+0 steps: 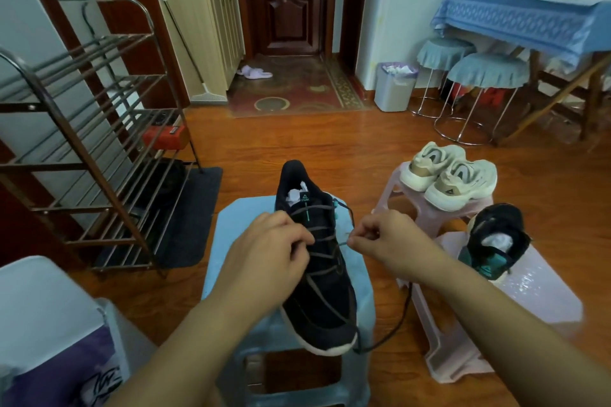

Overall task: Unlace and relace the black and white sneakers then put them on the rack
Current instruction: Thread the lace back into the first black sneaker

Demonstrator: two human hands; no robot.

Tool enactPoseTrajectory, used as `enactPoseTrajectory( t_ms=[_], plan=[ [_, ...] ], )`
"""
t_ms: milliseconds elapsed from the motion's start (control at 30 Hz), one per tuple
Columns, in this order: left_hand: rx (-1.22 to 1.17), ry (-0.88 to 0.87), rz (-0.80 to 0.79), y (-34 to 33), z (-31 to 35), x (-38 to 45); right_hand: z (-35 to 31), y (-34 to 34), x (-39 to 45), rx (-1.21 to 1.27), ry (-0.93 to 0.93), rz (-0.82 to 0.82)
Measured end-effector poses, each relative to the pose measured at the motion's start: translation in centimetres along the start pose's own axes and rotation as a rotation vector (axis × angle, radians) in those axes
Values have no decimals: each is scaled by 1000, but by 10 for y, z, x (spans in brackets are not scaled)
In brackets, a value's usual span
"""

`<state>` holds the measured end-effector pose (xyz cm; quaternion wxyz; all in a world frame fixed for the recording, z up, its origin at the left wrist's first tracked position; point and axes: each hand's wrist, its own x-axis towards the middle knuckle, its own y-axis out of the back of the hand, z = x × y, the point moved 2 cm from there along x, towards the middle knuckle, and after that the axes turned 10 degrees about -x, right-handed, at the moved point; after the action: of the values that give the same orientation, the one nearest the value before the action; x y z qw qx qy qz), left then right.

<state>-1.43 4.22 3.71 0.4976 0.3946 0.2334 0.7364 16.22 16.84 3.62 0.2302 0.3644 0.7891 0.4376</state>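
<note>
Nearest, at 6 o'clock, a blue stool (231, 218) serves as a raised bench, so the black sneaker (319, 277) on it sits within easy reach, toe toward the person and heel pointing away to 12 o'clock. The left hand (276, 249), coming in from 7 o'clock, has its fingers curled down onto the laces at the middle of the tongue, apparently pinching a crossing to hold it or feed it along (the fingertips are tucked under, so exactly which strand I cannot tell). The right hand (385, 241), from 4 o'clock, pinches the lace (401, 317) between thumb and forefinger just beside the shoe's right eyelets, drawing it sideways; the slack trails down past the toe and off the stool's edge. Several rows are already crossed, so this looks like work on the upper eyelets, though whether lacing or unlacing cannot be told here.

At 3 o'clock the second black sneaker (496, 238) waits on a pink stool (529, 291), its opening stuffed with white paper to keep shape (the first shoe has the same stuffing). Beyond it, at 2 o'clock, a cream pair (449, 175) rests on another pink stool, kept apart from the job.

At 9 to 10 o'clock stands the metal shoe rack (82, 142), close enough to reach, its slatted shelves mostly bare.
</note>
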Motion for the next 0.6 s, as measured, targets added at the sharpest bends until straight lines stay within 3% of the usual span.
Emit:
enactPoseTrajectory(
  t_ms=[167,300,467,600],
  plan=[
    [86,-35,51,-25,0,3,-3,-4,1,9,-39,10],
    [78,63,18,-34,7,0,-3,-9,-1,167,-108,-12],
    [-122,254,-23,-38,5,-2,-3,-15,-3,346,-189,-32],
    [-236,305,39,-36,-1,1,-4,-18,-5,531,-275,-106]
  ],
)
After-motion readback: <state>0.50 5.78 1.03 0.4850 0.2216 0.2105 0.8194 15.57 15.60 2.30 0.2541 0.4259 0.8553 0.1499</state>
